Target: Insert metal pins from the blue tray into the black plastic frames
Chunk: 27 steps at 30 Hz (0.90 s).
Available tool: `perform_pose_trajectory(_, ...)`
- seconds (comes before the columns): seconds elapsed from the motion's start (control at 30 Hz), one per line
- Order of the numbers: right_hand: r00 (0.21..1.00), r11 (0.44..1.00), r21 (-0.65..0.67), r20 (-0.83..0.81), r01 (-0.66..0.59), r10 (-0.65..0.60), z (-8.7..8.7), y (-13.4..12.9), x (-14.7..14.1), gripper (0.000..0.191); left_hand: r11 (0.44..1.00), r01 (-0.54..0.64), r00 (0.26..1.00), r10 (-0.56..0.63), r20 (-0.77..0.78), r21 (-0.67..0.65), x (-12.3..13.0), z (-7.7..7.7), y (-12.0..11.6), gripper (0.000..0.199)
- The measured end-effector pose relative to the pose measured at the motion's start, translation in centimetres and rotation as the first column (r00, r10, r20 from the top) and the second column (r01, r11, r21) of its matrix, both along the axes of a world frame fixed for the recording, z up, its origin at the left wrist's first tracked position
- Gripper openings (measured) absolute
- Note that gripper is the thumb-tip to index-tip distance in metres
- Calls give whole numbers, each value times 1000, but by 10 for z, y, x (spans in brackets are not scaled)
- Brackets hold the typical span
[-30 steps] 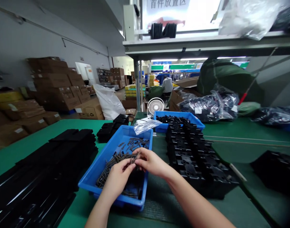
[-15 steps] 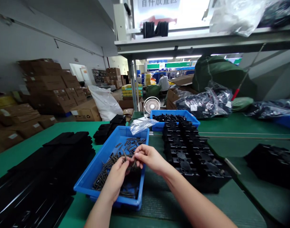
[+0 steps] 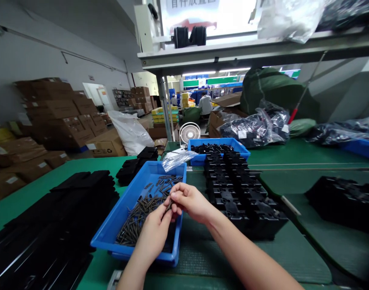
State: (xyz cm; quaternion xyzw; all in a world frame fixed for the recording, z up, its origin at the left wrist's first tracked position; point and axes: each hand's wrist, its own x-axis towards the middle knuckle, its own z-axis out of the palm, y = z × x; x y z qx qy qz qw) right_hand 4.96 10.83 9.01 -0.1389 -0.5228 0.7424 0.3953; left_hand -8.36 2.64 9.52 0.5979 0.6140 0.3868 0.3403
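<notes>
Where the left hand [image 3: 154, 230] and right hand [image 3: 190, 201] come together over a blue plastic tray [image 3: 124, 213], they pinch a slim dark metal pin [image 3: 168, 206] (its surface too small to make out) above a loose, bristling heap of pins [image 3: 136, 219]. Just right of the tray, black moulded plastic blocks [image 3: 241, 189] sit stacked in knobbly rows on a green bench mat [image 3: 196, 257], and a crumpled clear plastic bag [image 3: 177, 160] lies across the tray's far rim.
</notes>
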Motion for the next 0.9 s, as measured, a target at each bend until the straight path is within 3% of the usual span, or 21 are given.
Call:
perform_pose_trajectory(0.1,999,998,50,-3,43,-43,4,-2,6,31,1000,-21,998,20,-52,-22,4,-2,0,32)
perform_pose_trajectory(0.2,994,991,80,10,109,-110,9,-4,14,28,998,-56,998,56,-2,-6,11,-5,0,31)
perform_pose_trajectory(0.43,936,922,255,119,292,-330,19,-10,35,17,970,-225,972,216,95,98,34,6,-6,51)
perform_pose_trajectory(0.67,936,923,271,146,274,-321,20,-15,54,16,977,-159,986,165,-30,143,48,10,-12,37)
perform_pose_trajectory(0.9,902,886,364,211,285,-377,21,-24,72,14,962,-203,979,205,11,182,63,8,-12,32)
